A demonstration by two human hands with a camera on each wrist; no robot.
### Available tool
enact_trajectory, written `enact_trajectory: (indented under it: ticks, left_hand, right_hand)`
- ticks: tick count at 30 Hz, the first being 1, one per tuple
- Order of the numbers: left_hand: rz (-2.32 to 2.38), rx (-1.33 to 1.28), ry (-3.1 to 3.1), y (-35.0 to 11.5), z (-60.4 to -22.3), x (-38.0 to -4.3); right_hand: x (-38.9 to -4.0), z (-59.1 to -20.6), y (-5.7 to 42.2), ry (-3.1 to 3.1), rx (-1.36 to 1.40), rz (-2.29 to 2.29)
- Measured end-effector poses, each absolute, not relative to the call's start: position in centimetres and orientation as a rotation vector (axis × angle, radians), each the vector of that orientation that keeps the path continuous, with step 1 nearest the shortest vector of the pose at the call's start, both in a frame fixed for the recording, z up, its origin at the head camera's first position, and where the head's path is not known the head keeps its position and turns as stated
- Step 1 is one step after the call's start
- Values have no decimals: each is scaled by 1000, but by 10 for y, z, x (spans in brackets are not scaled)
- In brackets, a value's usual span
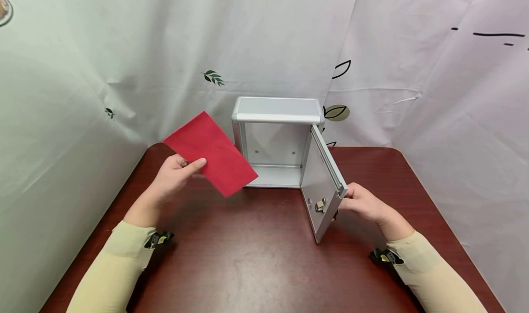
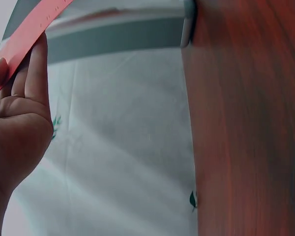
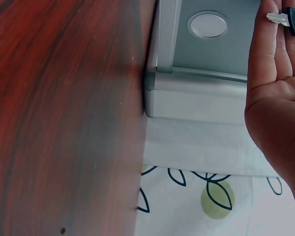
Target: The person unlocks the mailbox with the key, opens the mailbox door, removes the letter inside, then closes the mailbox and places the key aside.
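My left hand pinches a flat red envelope, thumb on its front and fingers behind. It hangs tilted left of a white and silver box, one corner overlapping the box's front. The same envelope shows as a narrow strip in the left wrist view. At the box's right, the door stands swung out, a lock on its inner face. My right hand grips this door near its free edge, fingertips hidden behind it. A black-headed key shows against the right fingers.
The box stands at the back of a dark red wood table. White cloth walls with leaf prints close in behind and on both sides. A grey panel with an oval mark shows in the right wrist view.
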State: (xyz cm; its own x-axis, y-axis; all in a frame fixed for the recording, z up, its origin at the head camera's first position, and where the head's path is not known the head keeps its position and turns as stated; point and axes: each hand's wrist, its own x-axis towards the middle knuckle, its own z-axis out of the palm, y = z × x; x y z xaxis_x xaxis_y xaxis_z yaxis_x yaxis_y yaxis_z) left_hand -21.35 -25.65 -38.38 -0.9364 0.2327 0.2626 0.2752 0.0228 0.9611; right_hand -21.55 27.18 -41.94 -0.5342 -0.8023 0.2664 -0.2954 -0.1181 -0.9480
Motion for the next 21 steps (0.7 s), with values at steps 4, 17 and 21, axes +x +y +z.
enact_trajectory:
  ticks: [4, 17, 21]
  left_hand:
    - [-2185, -535, -2109, -268, -383, -215]
    - [-2239, -379, -2014, -305, -388, -222]
    - [-2221, -329, -2033, -313, -392, -224]
  right_hand:
    - [-215, -420, 272, 1755, -1205, -1695]
    - [-216, -421, 273, 1784, -1212, -1684]
    - [-216, -421, 273, 1821, -1189, -1670]
